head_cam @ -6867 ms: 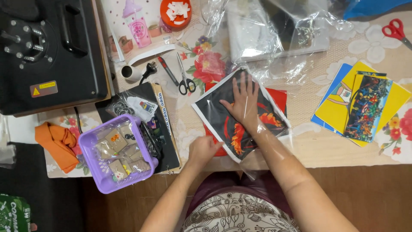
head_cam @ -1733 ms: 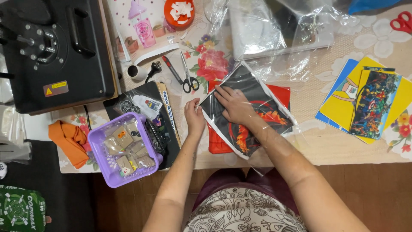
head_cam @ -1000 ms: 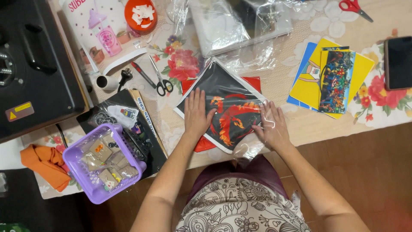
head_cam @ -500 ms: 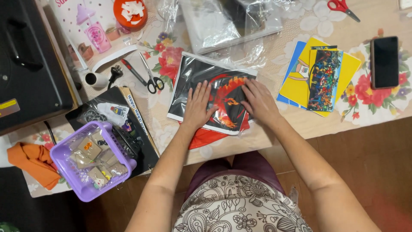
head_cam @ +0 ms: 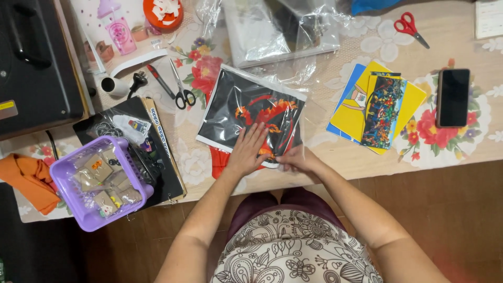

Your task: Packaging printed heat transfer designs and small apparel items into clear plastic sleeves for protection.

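I see my left hand [head_cam: 247, 152] flat, fingers spread, pressing on the near part of the print [head_cam: 246, 112], a dark sheet with a red and orange figure, sealed in a clear sleeve [head_cam: 303, 107]. My right hand [head_cam: 294, 159] sits at the near edge of the print, just beside the left hand, fingers drawn together in a narrow pinch on the sleeve edge. I cannot tell whether it grips the print itself or only the film.

The print lies on the table [head_cam: 356, 152] near its front edge, slightly tilted, on top of a red sheet [head_cam: 219, 160] that shows below its near left corner.

To the right, well apart, lies a stack of yellow and blue cards [head_cam: 374, 107], and beyond it a black phone [head_cam: 452, 97], face up. Red scissors [head_cam: 411, 27] lie at the far right. Black scissors [head_cam: 181, 86] and a red pen [head_cam: 159, 80] lie just left of the print. A purple basket [head_cam: 65, 181] of small packets stands at the near left, touching a black folder [head_cam: 167, 178]. An orange cloth [head_cam: 29, 181] lies at the left edge. Loose clear bags [head_cam: 272, 31] lie beyond the print.
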